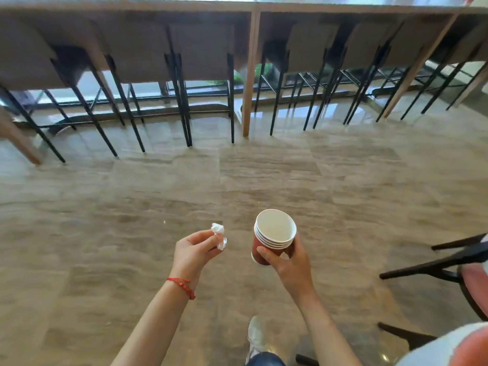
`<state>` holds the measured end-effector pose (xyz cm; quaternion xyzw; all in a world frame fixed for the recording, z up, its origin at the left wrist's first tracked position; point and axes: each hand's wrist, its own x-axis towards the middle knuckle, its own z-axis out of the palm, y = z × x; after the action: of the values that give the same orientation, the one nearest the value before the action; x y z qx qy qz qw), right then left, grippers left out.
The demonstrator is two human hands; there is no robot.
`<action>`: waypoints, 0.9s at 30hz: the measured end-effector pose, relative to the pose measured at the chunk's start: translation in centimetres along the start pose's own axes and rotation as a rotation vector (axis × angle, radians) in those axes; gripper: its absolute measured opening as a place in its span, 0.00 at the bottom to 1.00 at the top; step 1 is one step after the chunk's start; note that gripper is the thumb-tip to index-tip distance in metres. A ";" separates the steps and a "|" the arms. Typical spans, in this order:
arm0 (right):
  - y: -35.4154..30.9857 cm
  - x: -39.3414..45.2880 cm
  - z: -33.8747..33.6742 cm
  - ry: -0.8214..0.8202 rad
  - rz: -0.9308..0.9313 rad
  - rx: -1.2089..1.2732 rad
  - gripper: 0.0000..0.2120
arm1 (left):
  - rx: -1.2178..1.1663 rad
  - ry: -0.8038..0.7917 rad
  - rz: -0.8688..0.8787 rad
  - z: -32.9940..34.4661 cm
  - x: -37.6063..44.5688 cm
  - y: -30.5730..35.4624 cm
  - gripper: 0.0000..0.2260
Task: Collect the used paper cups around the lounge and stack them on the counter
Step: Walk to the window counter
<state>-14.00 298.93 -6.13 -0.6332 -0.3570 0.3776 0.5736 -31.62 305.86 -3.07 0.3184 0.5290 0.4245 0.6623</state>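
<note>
Near centre, right hand (286, 262) fingers grip nested cup stack (273, 235), rims tilted up-left. Left hand (194, 249) pinches tissue wad (219, 235). Worktop (158, 6) lies far ahead, approx straight on.

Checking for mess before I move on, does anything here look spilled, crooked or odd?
No spill shows. The nested red paper cups tilt in the right hand, and the left hand pinches a crumpled white tissue.

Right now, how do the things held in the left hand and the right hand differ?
The left hand pinches a crumpled white tissue at its fingertips; the right hand wraps around a stack of red paper cups. The tissue is shapeless and wadded; the cups are rigid, nested and tilted, with white insides showing. Both are carried above the floor.
</note>
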 end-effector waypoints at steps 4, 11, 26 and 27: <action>-0.1 5.6 0.8 -0.030 0.000 -0.017 0.25 | -0.016 0.019 0.014 1.8 4.6 1.3 0.07; -0.9 17.1 1.6 -0.125 0.011 0.018 0.24 | -0.031 0.067 0.035 6.6 13.0 4.5 0.08; -5.4 36.5 9.2 -0.261 0.010 -0.021 0.25 | -0.125 0.182 0.084 8.7 28.5 14.2 0.03; -5.3 37.9 10.1 -0.260 0.009 -0.022 0.25 | -0.129 0.178 0.090 8.4 30.0 14.9 0.03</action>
<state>-5.69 337.56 -3.98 -0.5867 -0.4295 0.4554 0.5137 -24.40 339.58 -1.06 0.2594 0.5426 0.5136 0.6120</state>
